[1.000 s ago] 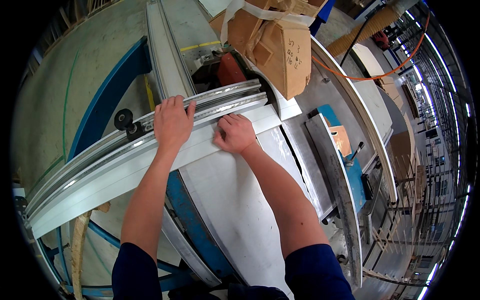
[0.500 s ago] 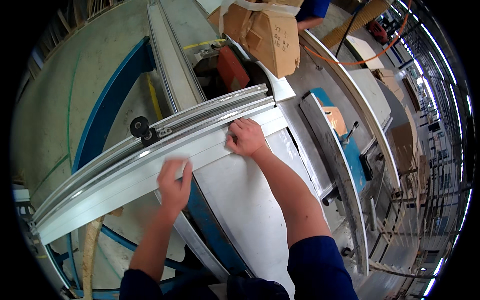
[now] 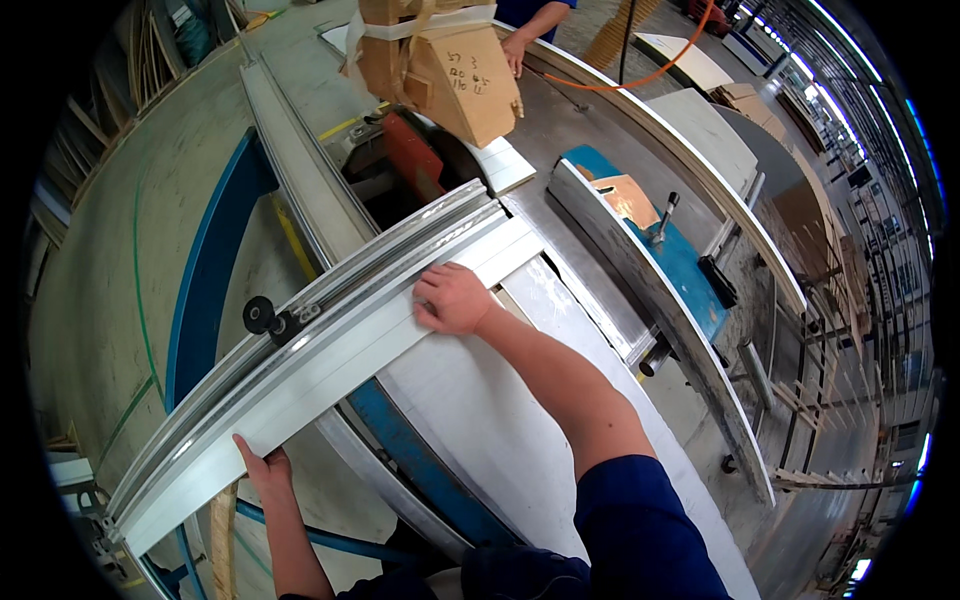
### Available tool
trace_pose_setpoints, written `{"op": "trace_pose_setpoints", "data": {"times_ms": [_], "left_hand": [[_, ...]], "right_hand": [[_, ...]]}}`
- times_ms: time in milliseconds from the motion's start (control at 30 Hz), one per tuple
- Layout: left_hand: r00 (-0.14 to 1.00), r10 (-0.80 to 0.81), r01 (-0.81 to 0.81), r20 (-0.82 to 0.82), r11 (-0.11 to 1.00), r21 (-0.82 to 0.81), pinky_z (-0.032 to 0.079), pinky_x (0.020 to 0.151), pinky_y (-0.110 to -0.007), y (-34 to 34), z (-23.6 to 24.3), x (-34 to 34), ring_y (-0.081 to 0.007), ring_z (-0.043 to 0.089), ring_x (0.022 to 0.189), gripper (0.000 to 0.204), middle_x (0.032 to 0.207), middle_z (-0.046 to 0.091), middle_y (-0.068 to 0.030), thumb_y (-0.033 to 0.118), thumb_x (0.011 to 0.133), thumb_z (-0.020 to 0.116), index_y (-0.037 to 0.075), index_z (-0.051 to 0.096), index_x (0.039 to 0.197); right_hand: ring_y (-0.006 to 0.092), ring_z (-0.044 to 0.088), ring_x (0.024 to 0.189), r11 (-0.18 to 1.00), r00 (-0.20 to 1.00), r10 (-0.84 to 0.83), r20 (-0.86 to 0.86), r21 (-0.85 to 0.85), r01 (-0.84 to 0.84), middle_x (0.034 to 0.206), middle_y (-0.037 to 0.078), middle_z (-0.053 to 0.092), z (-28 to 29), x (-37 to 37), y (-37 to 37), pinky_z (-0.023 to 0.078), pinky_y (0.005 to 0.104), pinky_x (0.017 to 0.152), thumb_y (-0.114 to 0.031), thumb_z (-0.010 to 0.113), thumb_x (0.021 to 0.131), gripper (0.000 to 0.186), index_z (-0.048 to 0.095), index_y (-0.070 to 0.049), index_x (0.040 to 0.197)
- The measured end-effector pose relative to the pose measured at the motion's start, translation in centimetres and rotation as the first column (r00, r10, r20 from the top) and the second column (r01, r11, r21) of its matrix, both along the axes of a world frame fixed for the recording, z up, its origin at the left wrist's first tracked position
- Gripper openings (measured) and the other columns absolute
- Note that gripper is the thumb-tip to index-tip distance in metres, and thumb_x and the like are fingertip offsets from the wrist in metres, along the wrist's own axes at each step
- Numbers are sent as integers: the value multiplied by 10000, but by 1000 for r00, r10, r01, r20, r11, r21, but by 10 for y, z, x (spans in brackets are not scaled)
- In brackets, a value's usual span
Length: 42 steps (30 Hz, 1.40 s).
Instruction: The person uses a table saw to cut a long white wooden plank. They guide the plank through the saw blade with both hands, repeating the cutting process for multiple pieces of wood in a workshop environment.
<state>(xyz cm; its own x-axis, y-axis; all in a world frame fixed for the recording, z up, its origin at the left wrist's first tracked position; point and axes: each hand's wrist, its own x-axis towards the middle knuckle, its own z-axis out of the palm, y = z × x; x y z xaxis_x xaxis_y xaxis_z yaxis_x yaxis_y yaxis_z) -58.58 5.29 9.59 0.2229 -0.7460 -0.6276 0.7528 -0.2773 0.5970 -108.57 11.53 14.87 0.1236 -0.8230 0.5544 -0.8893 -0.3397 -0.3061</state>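
Note:
A long white board [image 3: 335,362] lies along the aluminium fence [image 3: 425,232] of a sliding saw table. Toward its left end, my left hand [image 3: 267,472] grips the near edge, thumb on top and fingers mostly hidden beneath. My right hand [image 3: 452,300] rests farther right on the same board, its fingers curled over it and partly hidden. A black knob [image 3: 258,315] on a clamp stands on the fence, beyond the board. Below the right forearm spreads the pale table top [image 3: 470,400].
A taped cardboard box [image 3: 465,85] sits above a red machine part [image 3: 412,155]. Another person's hand [image 3: 520,45] is on the far side. To the right stand a second fence [image 3: 640,250] with a blue base and an upright lever [image 3: 668,215]. A blue curved beam [image 3: 210,260] lies left.
My left hand has moved left and nearer along the board and now grips its edge. My right hand stays on the board. The whole view has shifted.

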Motion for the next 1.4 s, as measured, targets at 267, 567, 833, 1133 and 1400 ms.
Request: {"op": "trace_pose_setpoints", "data": {"times_ms": [267, 567, 833, 1133, 1400], "left_hand": [[986, -148, 154, -71, 984, 92, 555, 1041, -324, 10, 0, -52, -191, 693, 1176, 524, 1322, 724, -21, 447, 988, 764, 105, 646, 1367], [971, -240, 240, -25, 949, 205, 517, 1085, -321, 20, 21, -96, -195, 648, 1198, 583, 1307, 709, -26, 503, 944, 798, 104, 666, 1348], [964, -256, 243, 66, 956, 164, 476, 1155, -351, 29, 25, -112, -224, 619, 1256, 664, 1405, 660, -45, 564, 994, 709, 92, 604, 1449], [930, -304, 262, 209, 943, 208, 474, 1058, -354, 40, 31, -118, -186, 588, 1119, 626, 1340, 657, -49, 563, 1047, 633, 81, 597, 1445], [191, -117, 862, 975, 495, -110, 468, 772, -288, 39, 102, -196, -131, 530, 817, 133, 910, 618, -66, 107, 1029, 676, -8, 634, 977]], "right_hand": [[276, 623, 868, 997, 997, -74, -2, 17, 74, 826, 80, 614, 2, 25, -4, 505, 404, 807, -246, 686, 864, 189, 600, -88, 804], [277, 638, 876, 994, 993, -108, -46, -4, 107, 839, 77, 626, -3, -4, 1, 520, 403, 819, -223, 700, 855, 150, 643, -85, 867], [279, 634, 845, 997, 996, -67, -52, -30, 65, 834, 82, 621, -5, -9, 0, 517, 403, 803, -225, 696, 844, 161, 620, -82, 840], [287, 618, 798, 995, 998, -61, -35, -78, 58, 796, 83, 593, -5, -24, -3, 510, 412, 743, -209, 691, 801, 178, 567, -86, 768], [283, 631, 799, 996, 996, -85, -1, -4, 85, 775, 72, 603, -7, -27, -2, 514, 412, 745, -237, 688, 795, 187, 582, -91, 745]]}}
